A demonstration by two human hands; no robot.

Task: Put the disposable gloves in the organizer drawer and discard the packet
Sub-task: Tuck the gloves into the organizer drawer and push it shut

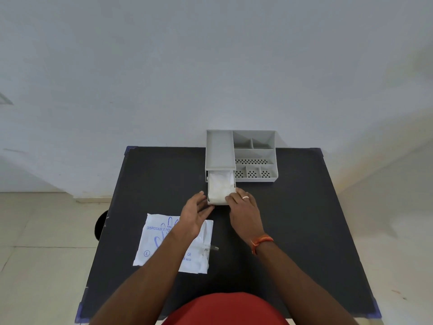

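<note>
Resting on the near right corner of the pulled-out drawer (221, 202), the right hand (243, 207) has fingertips on the white gloves (221, 187) inside. The left hand (196, 213) is open, fingers apparently touching the drawer's near left corner. Behind stands the grey organizer (254, 156). The packet (154, 240) lies flat near left on the black table (304, 219).

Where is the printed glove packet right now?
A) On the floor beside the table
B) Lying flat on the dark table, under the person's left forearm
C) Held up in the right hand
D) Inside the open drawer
B: the glove packet lies flat on the table, partly covered by the left forearm, while both the left hand and right hand are at the open drawer.
</note>
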